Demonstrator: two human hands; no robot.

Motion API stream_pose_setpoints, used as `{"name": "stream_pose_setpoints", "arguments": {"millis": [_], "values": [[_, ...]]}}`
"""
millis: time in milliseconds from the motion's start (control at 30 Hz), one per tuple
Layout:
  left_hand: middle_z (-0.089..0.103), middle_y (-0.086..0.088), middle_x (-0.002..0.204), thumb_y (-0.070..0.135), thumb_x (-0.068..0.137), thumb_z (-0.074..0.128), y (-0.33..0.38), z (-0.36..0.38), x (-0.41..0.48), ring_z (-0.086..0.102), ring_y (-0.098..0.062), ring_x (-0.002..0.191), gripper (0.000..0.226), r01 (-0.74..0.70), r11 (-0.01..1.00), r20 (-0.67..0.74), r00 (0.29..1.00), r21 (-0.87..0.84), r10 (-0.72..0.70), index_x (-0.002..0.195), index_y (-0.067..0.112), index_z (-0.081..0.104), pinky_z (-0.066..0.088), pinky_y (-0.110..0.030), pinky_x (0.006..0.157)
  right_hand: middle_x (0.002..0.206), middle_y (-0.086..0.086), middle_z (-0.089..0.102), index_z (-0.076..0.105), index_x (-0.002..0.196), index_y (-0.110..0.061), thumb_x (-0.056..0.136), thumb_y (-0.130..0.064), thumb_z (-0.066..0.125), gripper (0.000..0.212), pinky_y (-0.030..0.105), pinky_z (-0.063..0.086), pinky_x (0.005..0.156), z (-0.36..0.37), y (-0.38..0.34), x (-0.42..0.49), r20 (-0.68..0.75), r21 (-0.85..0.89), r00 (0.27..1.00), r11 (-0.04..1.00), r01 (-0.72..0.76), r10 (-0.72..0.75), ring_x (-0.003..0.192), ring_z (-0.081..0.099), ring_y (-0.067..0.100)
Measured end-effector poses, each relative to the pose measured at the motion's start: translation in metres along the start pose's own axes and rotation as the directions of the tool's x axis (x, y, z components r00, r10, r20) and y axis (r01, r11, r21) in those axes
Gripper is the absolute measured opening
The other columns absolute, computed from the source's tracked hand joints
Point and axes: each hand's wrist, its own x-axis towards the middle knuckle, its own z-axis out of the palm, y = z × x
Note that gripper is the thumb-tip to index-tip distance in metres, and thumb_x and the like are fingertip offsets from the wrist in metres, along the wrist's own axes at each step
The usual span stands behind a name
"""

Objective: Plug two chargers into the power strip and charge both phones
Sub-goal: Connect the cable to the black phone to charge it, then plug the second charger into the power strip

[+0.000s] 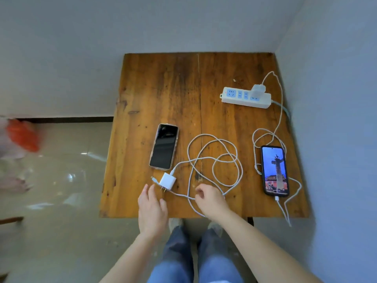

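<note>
A white power strip [245, 98] lies at the table's far right with one white charger [257, 89] plugged into it. That charger's cable runs down to a lit phone in a dark case [275, 170] at the right. A dark-screened phone [164, 147] lies left of centre. A second white charger [167, 181] lies unplugged near the front edge, its cable [214, 160] coiled loosely in the middle. My left hand [152, 209] hovers open just below that charger. My right hand [211, 201] is curled over the cable near the front edge, and seems to pinch it.
The wooden table [159, 88] stands in a corner with walls behind and to the right. Tiled floor lies to the left, with a blurred red and white shape [20, 135] at the far left. My legs and shoes show below the table's front edge.
</note>
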Motion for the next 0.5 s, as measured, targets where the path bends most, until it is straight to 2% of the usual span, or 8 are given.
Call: {"name": "stream_pose_setpoints", "arguments": {"millis": [67, 167, 267, 367, 500], "values": [[0.016, -0.011, 0.159, 0.023, 0.097, 0.040, -0.026, -0.012, 0.013, 0.013, -0.026, 0.146, 0.056, -0.005, 0.994, 0.061, 0.998, 0.110, -0.001, 0.148, 0.009, 0.024, 0.021, -0.039, 0.115, 0.116, -0.001, 0.063, 0.058, 0.117, -0.021, 0.093, -0.029, 0.053, 0.025, 0.021, 0.043, 0.067, 0.021, -0.026, 0.009, 0.000, -0.026, 1.000, 0.999, 0.028, -0.028, 0.094, 0.059, 0.016], [0.003, -0.010, 0.162, 0.032, 0.099, 0.035, -0.043, -0.020, 0.032, 0.005, -0.026, 0.148, 0.062, -0.064, 0.955, 0.188, 0.982, 0.288, 0.009, 0.152, 0.010, 0.010, 0.016, -0.037, 0.117, 0.113, 0.000, 0.063, 0.052, 0.116, -0.022, 0.092, -0.040, 0.053, 0.030, 0.019, 0.042, 0.058, 0.046, -0.055, 0.026, -0.008, -0.003, 1.000, 1.000, -0.012, 0.012, 0.086, 0.058, 0.012], [-0.003, -0.010, 0.162, 0.035, 0.099, 0.034, -0.042, -0.024, 0.045, 0.005, -0.026, 0.148, 0.067, -0.086, 0.915, 0.299, 0.953, 0.394, -0.039, 0.152, 0.010, 0.003, 0.027, -0.036, 0.114, 0.119, 0.003, 0.061, 0.044, 0.124, -0.018, 0.089, -0.053, 0.051, 0.050, 0.026, 0.050, 0.065, 0.057, -0.074, 0.041, -0.079, -0.005, 0.984, 0.987, -0.160, 0.159, 0.095, 0.063, 0.021], [-0.002, -0.009, 0.162, 0.032, 0.097, 0.035, -0.039, -0.032, 0.053, 0.008, -0.024, 0.148, 0.066, -0.127, 0.881, 0.361, 0.931, 0.456, -0.053, 0.152, 0.011, 0.005, 0.036, -0.035, 0.108, 0.126, 0.006, 0.059, 0.031, 0.136, -0.016, 0.083, -0.061, 0.054, 0.074, 0.030, 0.049, 0.070, 0.063, -0.083, 0.053, -0.155, -0.053, 0.967, 0.975, -0.214, 0.203, 0.107, 0.062, 0.027], [0.001, -0.008, 0.162, 0.034, 0.096, 0.041, -0.042, -0.042, 0.061, 0.014, -0.023, 0.147, 0.069, -0.208, 0.840, 0.422, 0.906, 0.502, -0.028, 0.152, 0.013, 0.007, 0.041, -0.034, 0.103, 0.121, 0.007, 0.060, 0.031, 0.133, -0.017, 0.080, -0.052, 0.066, 0.073, 0.028, 0.047, 0.065, 0.067, -0.092, 0.060, -0.161, -0.067, 0.961, 0.969, -0.236, 0.223, 0.103, 0.063, 0.026]]}}
